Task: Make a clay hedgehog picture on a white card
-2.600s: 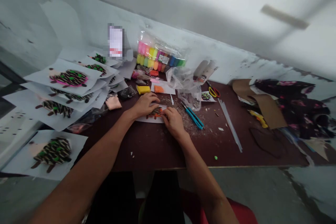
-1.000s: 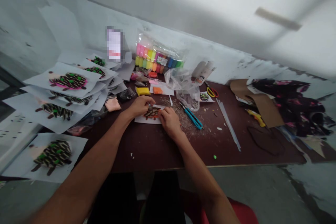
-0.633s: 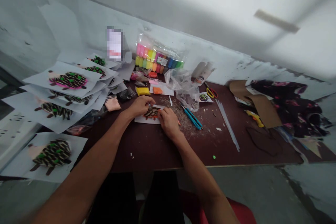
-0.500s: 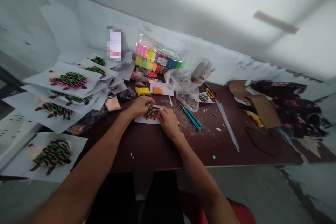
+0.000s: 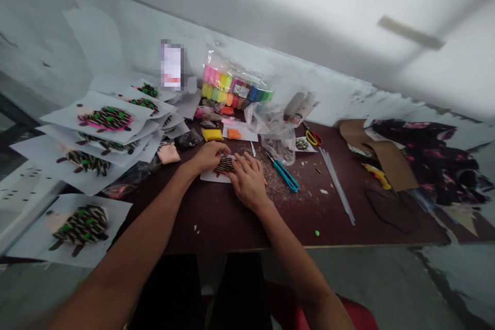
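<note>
On the dark red table a small hedgehog picture [image 5: 223, 166] with brown and tan spines and an orange rim lies on white paper [image 5: 211, 177]. At its upper left edge my left hand [image 5: 209, 156] is bent, with its fingers closed against the picture; the fingertips are partly hidden. My right hand [image 5: 249, 181] lies over the picture's right side, fingers stretched out and a little apart, covering part of it. Some orange material peeks out beside the right hand. Just to the right rest turquoise-handled snips [image 5: 285, 175] among brown crumbs.
Papers with finished hedgehogs [image 5: 104, 117] are stacked at left. Behind my hands are yellow clay [image 5: 212, 135], orange clay [image 5: 233, 134], a bag of coloured clay [image 5: 235, 85] and crumpled plastic [image 5: 276, 131]. Rightward lie scissors [image 5: 314, 137], glue sticks [image 5: 337, 185] and a yellow glue gun [image 5: 377, 175].
My right hand has gone from bent fingers at the picture's right edge to fingers stretched across it. My left hand stays at the upper left. The view has shifted slightly.
</note>
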### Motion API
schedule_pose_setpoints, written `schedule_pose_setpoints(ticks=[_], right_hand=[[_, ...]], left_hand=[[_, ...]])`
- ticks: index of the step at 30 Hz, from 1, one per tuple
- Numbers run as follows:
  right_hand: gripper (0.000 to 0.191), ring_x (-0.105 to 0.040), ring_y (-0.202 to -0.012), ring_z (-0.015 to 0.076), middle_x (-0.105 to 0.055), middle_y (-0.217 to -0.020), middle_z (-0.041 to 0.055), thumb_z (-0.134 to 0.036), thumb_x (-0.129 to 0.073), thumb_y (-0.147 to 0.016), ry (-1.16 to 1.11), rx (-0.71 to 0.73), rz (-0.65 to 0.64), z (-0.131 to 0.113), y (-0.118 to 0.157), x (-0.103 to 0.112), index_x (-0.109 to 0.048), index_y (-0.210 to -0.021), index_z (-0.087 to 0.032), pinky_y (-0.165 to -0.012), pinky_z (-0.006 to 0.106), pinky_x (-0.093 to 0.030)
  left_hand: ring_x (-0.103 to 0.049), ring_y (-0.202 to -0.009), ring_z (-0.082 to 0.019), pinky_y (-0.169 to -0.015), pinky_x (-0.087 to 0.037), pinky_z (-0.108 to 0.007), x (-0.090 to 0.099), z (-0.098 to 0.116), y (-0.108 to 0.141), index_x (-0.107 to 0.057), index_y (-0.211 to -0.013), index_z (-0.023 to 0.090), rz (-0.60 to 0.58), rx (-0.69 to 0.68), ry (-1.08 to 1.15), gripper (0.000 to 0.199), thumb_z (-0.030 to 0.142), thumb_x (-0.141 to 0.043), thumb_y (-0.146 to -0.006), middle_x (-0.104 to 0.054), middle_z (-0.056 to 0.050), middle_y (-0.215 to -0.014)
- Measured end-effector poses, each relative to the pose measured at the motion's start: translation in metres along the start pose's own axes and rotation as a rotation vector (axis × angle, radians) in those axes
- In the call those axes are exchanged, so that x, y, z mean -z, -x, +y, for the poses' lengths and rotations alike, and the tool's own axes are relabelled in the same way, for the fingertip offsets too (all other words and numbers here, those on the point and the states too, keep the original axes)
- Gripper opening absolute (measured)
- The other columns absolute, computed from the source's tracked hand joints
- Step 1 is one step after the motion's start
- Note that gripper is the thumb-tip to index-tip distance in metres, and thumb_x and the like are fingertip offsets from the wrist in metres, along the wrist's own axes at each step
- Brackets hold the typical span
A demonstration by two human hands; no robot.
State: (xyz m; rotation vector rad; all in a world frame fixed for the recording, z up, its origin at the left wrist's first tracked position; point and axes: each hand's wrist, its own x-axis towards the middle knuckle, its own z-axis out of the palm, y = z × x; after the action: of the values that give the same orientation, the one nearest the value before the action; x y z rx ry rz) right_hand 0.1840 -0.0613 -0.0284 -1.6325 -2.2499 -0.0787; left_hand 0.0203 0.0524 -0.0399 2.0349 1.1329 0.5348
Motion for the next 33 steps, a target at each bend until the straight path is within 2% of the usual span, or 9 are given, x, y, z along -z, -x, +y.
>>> schedule_pose_setpoints(ticks=[3, 7, 18, 25, 30, 33], right_hand=[[0.045, -0.026, -0.149, 0.0299, -0.052, -0.149, 0.0108, -0.038, -0.047, -0.100, 0.026, 0.030, -0.053, -0.004, 0.001, -0.001, -0.056, -0.139, -0.017, -0.118, 0.053, -0.023], [0.049, -0.024, -0.151, 0.0286, -0.047, -0.153, 0.0102, -0.039, -0.045, -0.101, 0.040, 0.051, -0.109, -0.008, 0.001, -0.003, -0.052, -0.143, -0.016, -0.122, 0.053, -0.019], [0.050, -0.024, -0.151, 0.0298, -0.048, -0.152, 0.0110, -0.041, -0.047, -0.100, 0.051, 0.062, -0.136, -0.009, 0.000, -0.003, -0.053, -0.141, -0.013, -0.123, 0.054, -0.016], [0.050, -0.026, -0.150, 0.0296, -0.048, -0.152, 0.0091, -0.041, -0.047, -0.100, 0.023, 0.038, -0.101, -0.007, 0.000, -0.004, -0.052, -0.143, -0.016, -0.122, 0.053, -0.018], [0.047, -0.031, -0.148, 0.0260, -0.048, -0.151, 0.0123, -0.032, -0.038, -0.102, -0.013, -0.133, 0.029, 0.013, -0.002, -0.009, -0.050, -0.145, -0.015, -0.120, 0.048, -0.024], [0.047, -0.035, -0.146, 0.0273, -0.052, -0.148, 0.0155, -0.029, -0.035, -0.102, -0.014, -0.236, 0.077, 0.027, -0.002, -0.011, -0.051, -0.143, -0.013, -0.118, 0.049, -0.027]], left_hand=[[-0.069, -0.077, -0.017, -0.074, -0.054, -0.026, 0.001, -0.001, -0.001, -0.075, -0.098, 0.014, 0.038, -0.071, -0.048, 0.042, 0.005, -0.045, -0.071, -0.075, -0.007, -0.095], [-0.070, -0.093, -0.020, -0.086, -0.053, -0.028, 0.000, -0.005, -0.005, -0.076, -0.096, 0.016, 0.058, -0.134, -0.105, 0.041, 0.006, -0.046, -0.070, -0.077, -0.006, -0.099], [-0.069, -0.094, -0.019, -0.086, -0.052, -0.027, 0.000, -0.005, -0.005, -0.076, -0.098, 0.014, 0.055, -0.135, -0.128, 0.043, 0.003, -0.043, -0.072, -0.077, -0.008, -0.100], [-0.069, -0.089, -0.019, -0.083, -0.053, -0.027, 0.001, -0.004, -0.003, -0.076, -0.096, 0.016, 0.050, -0.111, -0.076, 0.042, 0.003, -0.045, -0.071, -0.076, -0.006, -0.097], [-0.068, -0.075, -0.016, -0.072, -0.053, -0.025, -0.001, -0.006, -0.003, -0.074, -0.096, 0.015, 0.026, -0.080, 0.016, 0.032, 0.009, -0.048, -0.078, -0.074, -0.006, -0.088], [-0.067, -0.079, -0.017, -0.074, -0.052, -0.026, -0.002, -0.007, -0.005, -0.074, -0.089, 0.015, 0.027, -0.132, -0.014, 0.022, 0.016, -0.054, -0.080, -0.074, -0.006, -0.087]])
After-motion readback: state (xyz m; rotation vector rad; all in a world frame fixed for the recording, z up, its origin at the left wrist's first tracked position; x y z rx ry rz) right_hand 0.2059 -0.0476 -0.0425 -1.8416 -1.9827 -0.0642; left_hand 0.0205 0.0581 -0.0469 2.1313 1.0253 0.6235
